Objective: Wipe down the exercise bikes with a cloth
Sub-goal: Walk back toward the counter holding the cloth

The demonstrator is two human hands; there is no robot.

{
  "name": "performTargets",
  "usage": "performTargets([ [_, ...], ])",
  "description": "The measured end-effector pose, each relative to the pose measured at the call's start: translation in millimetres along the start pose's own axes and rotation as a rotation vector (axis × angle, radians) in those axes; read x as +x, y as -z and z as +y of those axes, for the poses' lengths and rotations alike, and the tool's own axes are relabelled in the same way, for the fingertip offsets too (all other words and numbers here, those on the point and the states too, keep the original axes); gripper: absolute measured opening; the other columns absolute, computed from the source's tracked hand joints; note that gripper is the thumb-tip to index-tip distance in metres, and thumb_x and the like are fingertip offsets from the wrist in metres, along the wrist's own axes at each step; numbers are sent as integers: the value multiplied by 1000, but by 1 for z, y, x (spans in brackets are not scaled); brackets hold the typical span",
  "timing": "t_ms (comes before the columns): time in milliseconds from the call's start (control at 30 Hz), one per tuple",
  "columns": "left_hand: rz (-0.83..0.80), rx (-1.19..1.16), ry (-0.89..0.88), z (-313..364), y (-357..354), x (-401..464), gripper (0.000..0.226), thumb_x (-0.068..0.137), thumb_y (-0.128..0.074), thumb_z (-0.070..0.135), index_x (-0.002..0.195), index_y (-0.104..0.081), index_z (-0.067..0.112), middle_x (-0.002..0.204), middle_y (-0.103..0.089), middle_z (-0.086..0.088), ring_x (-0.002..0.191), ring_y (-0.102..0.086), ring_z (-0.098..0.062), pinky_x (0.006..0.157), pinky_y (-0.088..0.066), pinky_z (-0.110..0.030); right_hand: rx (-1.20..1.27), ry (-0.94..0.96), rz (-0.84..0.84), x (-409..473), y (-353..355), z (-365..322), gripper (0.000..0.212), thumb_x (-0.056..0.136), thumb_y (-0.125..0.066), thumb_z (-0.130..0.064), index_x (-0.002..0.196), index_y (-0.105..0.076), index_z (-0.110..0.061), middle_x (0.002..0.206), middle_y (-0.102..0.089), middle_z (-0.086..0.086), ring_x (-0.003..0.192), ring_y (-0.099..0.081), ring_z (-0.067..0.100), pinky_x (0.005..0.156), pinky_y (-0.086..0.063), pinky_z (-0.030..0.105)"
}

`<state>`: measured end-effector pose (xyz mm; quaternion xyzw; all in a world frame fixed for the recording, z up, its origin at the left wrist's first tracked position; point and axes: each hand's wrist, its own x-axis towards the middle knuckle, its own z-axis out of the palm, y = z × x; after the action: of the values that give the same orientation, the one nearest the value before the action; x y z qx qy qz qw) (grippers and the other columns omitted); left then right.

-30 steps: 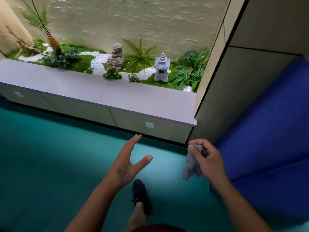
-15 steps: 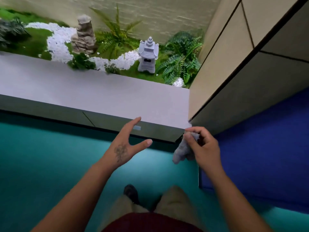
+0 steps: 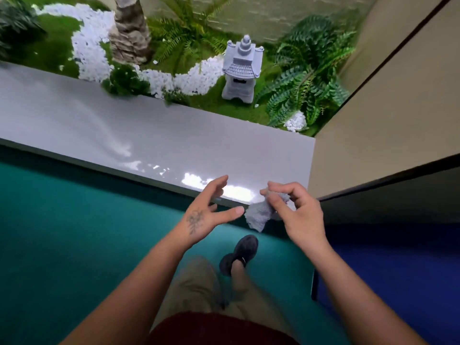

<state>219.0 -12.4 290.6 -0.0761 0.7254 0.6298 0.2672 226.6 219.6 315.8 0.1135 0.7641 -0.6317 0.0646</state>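
Observation:
A small grey cloth hangs bunched from my right hand, whose thumb and fingers pinch its top. My left hand hovers just left of the cloth, fingers spread and holding nothing, with its thumb tip close to the fabric. Both hands sit over the front edge of a glossy grey ledge. No exercise bike is in view.
Beyond the ledge lies a small garden with a stone lantern, a rock stack, white pebbles and ferns. A beige wall panel rises at right. Teal floor lies left, blue floor right. My shoe is below the hands.
I have stepped closer to the ledge, which now fills more of the view. Both hands rose over its front edge, and my left hand drew nearer the cloth.

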Motion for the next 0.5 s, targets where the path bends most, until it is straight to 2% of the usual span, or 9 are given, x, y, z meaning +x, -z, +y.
performTargets([
  [67, -119, -43, 33, 9, 2, 28, 105, 61, -96, 48, 153, -45, 51, 156, -52, 20, 145, -50, 0, 122, -42, -42, 55, -18, -52, 26, 1, -6, 1, 97, -73, -15, 97, -72, -16, 108, -81, -3, 113, -73, 12, 101, -55, 32],
  [133, -242, -36, 61, 17, 5, 52, 109, 61, -99, 38, 154, -44, 52, 157, -54, 16, 144, -51, -2, 121, -43, -39, 138, -38, -96, 47, 2, -12, 10, 96, -71, -19, 98, -68, -10, 109, -81, 2, 110, -75, 22, 99, -59, 43],
  [233, -361, -133, 129, 28, 8, 90, 98, 69, -94, 22, 153, -50, 43, 152, -61, 6, 139, -59, -9, 119, -46, -37, 214, -49, -161, 73, 2, -11, 19, 96, -71, -24, 100, -66, -6, 119, -79, 7, 116, -73, 29, 102, -57, 53],
  [367, -464, -329, 229, 22, 7, 139, 71, 82, -85, 15, 148, -59, 20, 141, -67, -22, 130, -65, -35, 119, -44, -54, 256, -82, -172, 101, -3, 2, 22, 93, -68, -21, 101, -67, 0, 127, -75, 8, 124, -68, 29, 107, -52, 57],
  [500, -485, -288, 257, 4, 4, 181, 49, 93, -79, 20, 139, -66, 8, 138, -68, -25, 126, -66, -39, 118, -46, -56, 221, -141, -71, 121, -8, 23, 21, 92, -69, -27, 101, -71, -9, 123, -76, 5, 120, -70, 27, 105, -54, 54],
])
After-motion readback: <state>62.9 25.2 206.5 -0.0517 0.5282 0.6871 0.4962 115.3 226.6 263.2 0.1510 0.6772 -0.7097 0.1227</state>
